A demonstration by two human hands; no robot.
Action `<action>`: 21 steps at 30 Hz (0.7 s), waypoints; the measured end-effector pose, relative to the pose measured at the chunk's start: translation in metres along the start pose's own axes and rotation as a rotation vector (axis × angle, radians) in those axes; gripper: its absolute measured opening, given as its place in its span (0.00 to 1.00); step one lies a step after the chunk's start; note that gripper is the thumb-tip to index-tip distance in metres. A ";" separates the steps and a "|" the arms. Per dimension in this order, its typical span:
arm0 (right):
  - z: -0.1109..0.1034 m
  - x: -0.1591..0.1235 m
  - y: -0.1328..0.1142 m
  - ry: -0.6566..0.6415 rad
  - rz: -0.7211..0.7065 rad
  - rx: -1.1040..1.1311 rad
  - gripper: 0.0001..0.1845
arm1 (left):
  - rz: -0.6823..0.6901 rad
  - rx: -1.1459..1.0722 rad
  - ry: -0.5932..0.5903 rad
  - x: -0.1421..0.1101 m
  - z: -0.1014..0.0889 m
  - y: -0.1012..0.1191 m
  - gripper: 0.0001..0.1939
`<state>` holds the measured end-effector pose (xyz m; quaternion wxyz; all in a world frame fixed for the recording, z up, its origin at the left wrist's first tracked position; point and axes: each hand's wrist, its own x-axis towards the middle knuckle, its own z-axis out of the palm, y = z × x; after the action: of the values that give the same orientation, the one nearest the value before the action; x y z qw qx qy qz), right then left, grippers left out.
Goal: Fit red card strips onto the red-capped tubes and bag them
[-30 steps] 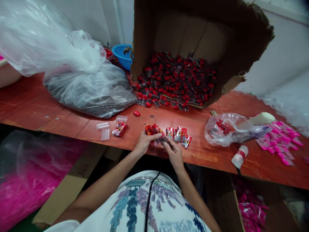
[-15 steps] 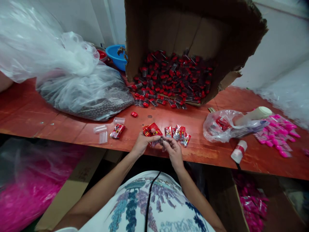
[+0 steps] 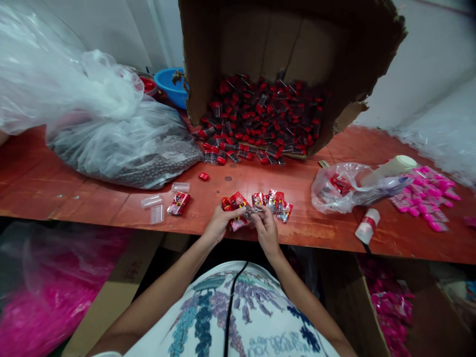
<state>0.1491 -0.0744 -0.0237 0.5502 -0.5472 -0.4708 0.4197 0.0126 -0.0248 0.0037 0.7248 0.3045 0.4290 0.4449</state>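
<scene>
Room: pale walls [image 3: 405, 94] behind everything, along the top of the frame
Red worktable [image 3: 100, 203]: stretched edge to edge across the middle of the frame
Left hand [image 3: 218, 221]: just below the centre of the frame, clamped on red printed sachets [image 3: 236, 200], at least two, overlapping; exact number hidden
Right hand [image 3: 267, 229]: just to the right, with thumb and fingertips together on a dark beaded piece [image 3: 248, 212]; apparently one small clear tube, too small to tell for sure
Step in hand: judged as fingertip handling of the dark piece right against the sachets, above the near edge of the table
Next move: seemingly calling for a steady left pinch and fine control on the right, to keep anything small from slipping
Loose sachets [image 3: 275, 201]: about four, overlapping, just beyond the right hand
Red packet stack [image 3: 178, 203]: one, left of the hands; layers uncountable
Clear tubes [image 3: 156, 214]: three, beside the stack
Red cap [image 3: 203, 176]: one, left of centre
Cardboard box [image 3: 241, 44]: one, upper centre, open towards the viewer
Red-capped tubes [image 3: 256, 126]: too many to count, in the box and spilling out
Clear sack [image 3: 122, 144]: one, at left, holding dark beads
Blue basin [image 3: 173, 91]: one, upper left of centre
Clear plastic bag [image 3: 322, 193]: one, at right, with red packets inside
</scene>
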 end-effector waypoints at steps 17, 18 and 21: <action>-0.008 0.013 0.006 -0.015 0.090 -0.009 0.14 | -0.145 -0.062 -0.064 -0.001 0.001 -0.010 0.15; -0.012 0.016 0.006 0.009 0.081 -0.026 0.14 | -0.168 -0.085 -0.068 0.000 0.001 -0.009 0.17; -0.032 0.026 0.002 0.156 -0.003 -0.239 0.16 | -0.190 -0.153 0.003 0.003 -0.004 -0.007 0.24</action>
<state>0.1853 -0.0557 -0.0233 0.5165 -0.6391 -0.4740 0.3163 0.0127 -0.0244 -0.0052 0.7841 0.2057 0.4219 0.4061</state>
